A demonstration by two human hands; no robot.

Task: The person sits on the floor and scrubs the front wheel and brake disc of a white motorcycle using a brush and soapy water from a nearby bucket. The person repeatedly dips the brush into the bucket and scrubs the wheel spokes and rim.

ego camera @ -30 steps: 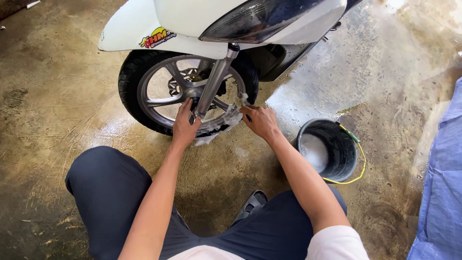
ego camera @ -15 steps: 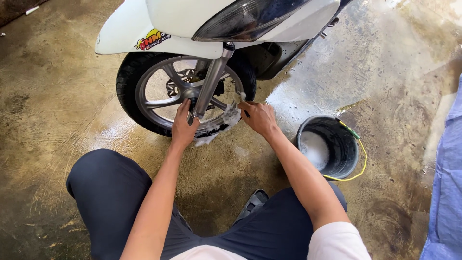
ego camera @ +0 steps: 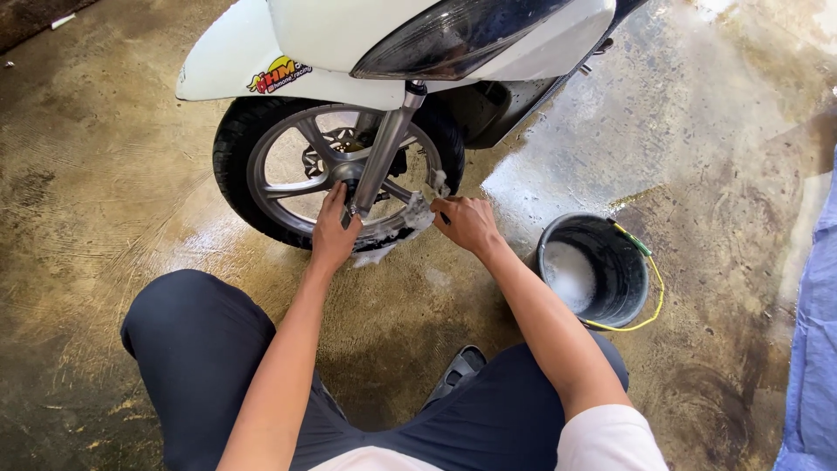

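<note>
Soapy cloth (ego camera: 410,228), pale and wet, is pressed against the lower rim of the scooter's front wheel (ego camera: 336,170), just beside the grey fork leg (ego camera: 384,148). The right hand (ego camera: 466,222) holds it there, fingers curled together and clamped on the cloth, with foam clinging around the knuckles. The left hand (ego camera: 331,231) rests at the bottom of the fork near the hub, fingers close together and laid against the metal; whether they grip it or only steady it I cannot tell. Judging by the suds, the wash of this wheel looks partway through: foam shows only on the lower right stretch of rim and tyre, while the spokes (ego camera: 301,183) and the left side of the tyre look dull and unlathered, so most of the wheel seems left to do. One wheel is in view, with one white front fender (ego camera: 235,74) above it and one dark headlight lens (ego camera: 445,35). One black bucket (ego camera: 615,257) with a yellow-green wire handle stands on the wet concrete floor (ego camera: 105,174) to the person's right, well apart from the wheel, white foam inside. One dark sandal (ego camera: 455,373) shows between the knees, and one blue sheet (ego camera: 815,349) lies at the right edge.
</note>
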